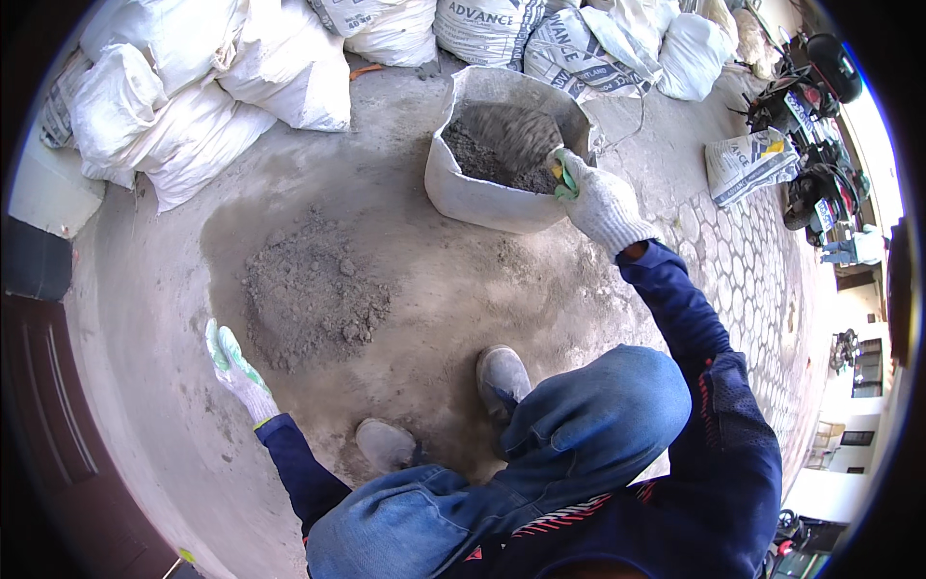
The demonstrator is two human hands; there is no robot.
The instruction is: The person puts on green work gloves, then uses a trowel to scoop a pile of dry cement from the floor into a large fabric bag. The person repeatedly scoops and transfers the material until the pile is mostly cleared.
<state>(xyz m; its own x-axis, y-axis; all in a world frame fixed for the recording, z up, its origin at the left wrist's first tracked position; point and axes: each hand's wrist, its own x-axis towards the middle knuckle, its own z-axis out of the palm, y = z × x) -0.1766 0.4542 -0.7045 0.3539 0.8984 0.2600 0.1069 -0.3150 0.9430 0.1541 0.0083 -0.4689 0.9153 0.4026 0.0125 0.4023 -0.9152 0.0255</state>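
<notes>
My right hand (600,205), in a white knitted glove with green on the palm side, is closed at the near right rim of a white sack-like tub (497,205). It grips what looks like a trowel (526,138), whose grey blade is smeared by motion inside the tub; a bit of yellow shows by the fingers. Grey mortar-like material (471,154) lies in the tub. My left hand (238,372), gloved the same way, is held out with its fingers straight and nothing in it. Beside it, a loose heap of grey mix (313,289) sits on the ground.
White filled sacks (289,68) are piled along the far side. Another printed sack (752,164) stands at the right, by parked motorcycles (825,183). A brown door (58,425) is at the left. Hexagonal paving (743,261) borders the concrete floor. My shoes (502,376) are near the heap.
</notes>
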